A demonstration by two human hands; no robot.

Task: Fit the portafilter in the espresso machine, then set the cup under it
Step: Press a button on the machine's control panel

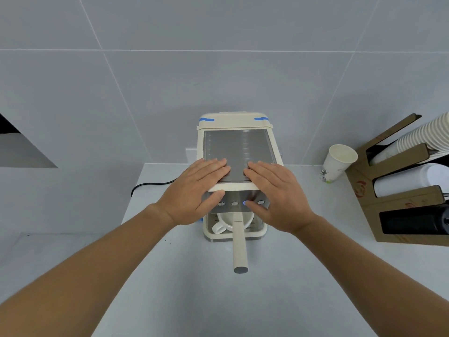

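Note:
A cream espresso machine (237,147) with a metal top plate stands against the tiled wall. Its portafilter sits in the machine, the long cream handle (239,246) pointing straight toward me. Under it a white mug (224,223) rests on the drip tray, handle to the left. My left hand (194,188) lies flat on the top's front left, thumb down over the button panel. My right hand (277,193) lies flat on the front right, thumb by a button lit blue. Neither hand holds anything.
A white paper cup (337,164) stands to the right on the grey counter (170,276). A cardboard dispenser (398,190) with stacked paper cups and lids fills the right edge. A black power cable (148,186) runs left of the machine.

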